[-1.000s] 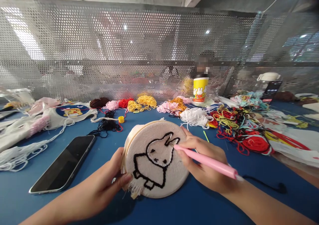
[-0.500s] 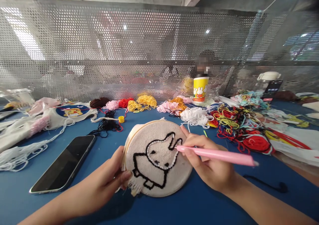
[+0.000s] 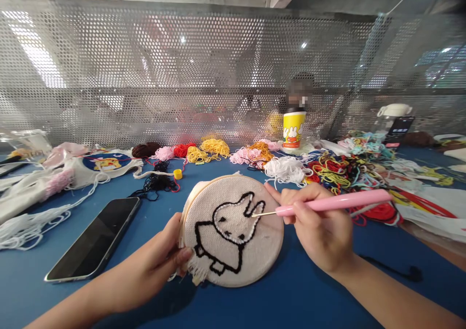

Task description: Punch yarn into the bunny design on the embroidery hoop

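My left hand (image 3: 160,261) is closed on the left edge of a round embroidery hoop (image 3: 262,258), its thumb on the cream cloth near a frayed corner. Black loops on the cloth outline a rabbit figure (image 3: 231,227), lying tilted, with white yarn along the inside of the head outline. Between the thumb and fingers of my right hand (image 3: 320,227) is a pink punch needle (image 3: 331,204). Its thin metal shaft points left, with the tip at the cloth near the base of the rabbit's ears. My right index finger reaches to the hoop's upper right rim.
A black phone (image 3: 94,239) lies on the blue table left of the hoop. Behind are yarn bundles, including white yarn (image 3: 287,170), yellow yarn (image 3: 214,148) and a mixed heap (image 3: 335,171). A yellow cup (image 3: 293,131) stands before a perforated metal screen (image 3: 218,67).
The punch needle has drawn back from the cloth, baring its metal shaft, and its handle end has swung up. My right hand has shifted right; the left still holds the hoop.
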Demonstrator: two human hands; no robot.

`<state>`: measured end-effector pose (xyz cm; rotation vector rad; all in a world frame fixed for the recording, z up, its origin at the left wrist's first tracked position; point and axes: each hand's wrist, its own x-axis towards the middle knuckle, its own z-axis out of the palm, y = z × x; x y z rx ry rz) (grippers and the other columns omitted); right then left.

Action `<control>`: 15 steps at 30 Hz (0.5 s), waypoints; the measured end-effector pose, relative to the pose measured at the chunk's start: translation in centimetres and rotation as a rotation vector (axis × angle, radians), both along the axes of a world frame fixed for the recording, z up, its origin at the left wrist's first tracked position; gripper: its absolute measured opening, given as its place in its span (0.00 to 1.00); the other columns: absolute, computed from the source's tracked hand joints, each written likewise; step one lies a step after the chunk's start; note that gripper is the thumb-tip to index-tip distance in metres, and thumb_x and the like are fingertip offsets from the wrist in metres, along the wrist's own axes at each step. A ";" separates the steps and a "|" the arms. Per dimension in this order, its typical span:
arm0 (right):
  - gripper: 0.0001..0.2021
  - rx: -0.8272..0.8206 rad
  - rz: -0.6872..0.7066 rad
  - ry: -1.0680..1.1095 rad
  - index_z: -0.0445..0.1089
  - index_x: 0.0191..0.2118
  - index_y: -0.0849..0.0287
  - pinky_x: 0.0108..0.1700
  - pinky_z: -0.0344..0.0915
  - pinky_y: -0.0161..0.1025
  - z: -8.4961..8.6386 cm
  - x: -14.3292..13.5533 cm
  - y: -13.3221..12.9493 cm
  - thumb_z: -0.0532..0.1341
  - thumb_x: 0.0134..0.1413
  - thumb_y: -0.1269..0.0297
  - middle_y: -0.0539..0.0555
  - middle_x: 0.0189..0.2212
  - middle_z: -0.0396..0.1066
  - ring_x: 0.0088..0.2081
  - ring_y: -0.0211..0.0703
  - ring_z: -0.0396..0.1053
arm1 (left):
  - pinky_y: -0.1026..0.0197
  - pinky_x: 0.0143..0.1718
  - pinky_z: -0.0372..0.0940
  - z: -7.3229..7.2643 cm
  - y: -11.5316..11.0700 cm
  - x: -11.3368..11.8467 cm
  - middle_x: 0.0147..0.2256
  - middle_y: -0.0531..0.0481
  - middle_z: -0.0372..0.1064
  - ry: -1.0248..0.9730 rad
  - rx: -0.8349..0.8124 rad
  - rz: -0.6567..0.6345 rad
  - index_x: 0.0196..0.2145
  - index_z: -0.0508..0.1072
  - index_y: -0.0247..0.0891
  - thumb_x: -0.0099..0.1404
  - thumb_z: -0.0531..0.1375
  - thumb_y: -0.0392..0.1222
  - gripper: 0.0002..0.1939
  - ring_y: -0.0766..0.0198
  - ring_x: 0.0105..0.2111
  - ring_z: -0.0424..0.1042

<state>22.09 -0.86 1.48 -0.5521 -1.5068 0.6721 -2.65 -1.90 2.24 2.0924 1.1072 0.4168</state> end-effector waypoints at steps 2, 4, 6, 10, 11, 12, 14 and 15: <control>0.06 0.025 -0.012 -0.049 0.58 0.28 0.55 0.51 0.55 0.52 0.0 -0.1 0.0 0.50 0.52 0.73 0.44 0.17 0.54 0.21 0.32 0.55 | 0.67 0.32 0.61 -0.1 0.0 0.0 0.29 0.53 0.58 0.004 -0.012 -0.005 0.36 0.55 0.39 0.63 0.43 0.43 0.07 0.68 0.28 0.59; 0.06 0.057 -0.033 -0.101 0.58 0.28 0.56 0.50 0.55 0.53 -0.1 -0.1 0.0 0.49 0.51 0.74 0.44 0.18 0.55 0.22 0.32 0.56 | 0.66 0.32 0.61 -0.2 0.0 -0.1 0.30 0.53 0.58 0.010 -0.007 -0.005 0.38 0.54 0.40 0.63 0.43 0.43 0.07 0.68 0.29 0.59; 0.06 0.086 -0.057 -0.143 0.58 0.29 0.56 0.51 0.55 0.53 -0.3 -0.1 0.0 0.49 0.51 0.74 0.45 0.20 0.56 0.23 0.32 0.58 | 0.66 0.33 0.61 -0.3 0.1 -0.2 0.32 0.52 0.59 0.012 0.007 0.002 0.41 0.52 0.41 0.63 0.43 0.43 0.09 0.67 0.30 0.60; 0.06 0.140 -0.078 -0.201 0.57 0.30 0.57 0.52 0.54 0.54 -0.7 0.0 0.1 0.50 0.49 0.76 0.46 0.22 0.56 0.25 0.32 0.59 | 0.67 0.33 0.61 -0.2 0.1 -0.2 0.32 0.52 0.60 0.014 -0.004 -0.014 0.47 0.47 0.42 0.63 0.43 0.42 0.14 0.66 0.31 0.60; 0.06 0.153 -0.081 -0.220 0.57 0.31 0.57 0.52 0.53 0.54 -0.8 0.1 0.1 0.50 0.49 0.76 0.46 0.22 0.56 0.25 0.32 0.59 | 0.67 0.32 0.61 -0.1 0.0 -0.2 0.32 0.52 0.60 0.017 -0.017 -0.017 0.48 0.46 0.42 0.63 0.42 0.43 0.15 0.66 0.31 0.61; 0.07 0.164 -0.087 -0.245 0.57 0.31 0.57 0.52 0.53 0.55 -0.8 0.1 0.1 0.50 0.49 0.77 0.45 0.22 0.56 0.25 0.32 0.58 | 0.67 0.32 0.62 0.0 0.0 -0.1 0.32 0.52 0.60 0.020 -0.029 -0.019 0.48 0.45 0.42 0.63 0.42 0.43 0.15 0.66 0.31 0.61; 0.07 0.186 -0.108 -0.302 0.57 0.32 0.57 0.53 0.52 0.55 -0.9 0.1 0.2 0.51 0.48 0.77 0.45 0.22 0.55 0.24 0.31 0.58 | 0.67 0.32 0.62 0.1 -0.1 0.0 0.31 0.52 0.60 0.020 -0.039 -0.013 0.49 0.44 0.43 0.63 0.42 0.43 0.16 0.66 0.31 0.61; 0.07 0.195 -0.124 -0.328 0.57 0.32 0.57 0.53 0.52 0.55 -0.9 0.1 0.2 0.51 0.48 0.77 0.45 0.21 0.55 0.24 0.31 0.58 | 0.67 0.31 0.62 0.2 -0.1 0.0 0.31 0.53 0.61 0.016 -0.042 -0.010 0.48 0.45 0.43 0.63 0.43 0.43 0.16 0.66 0.31 0.62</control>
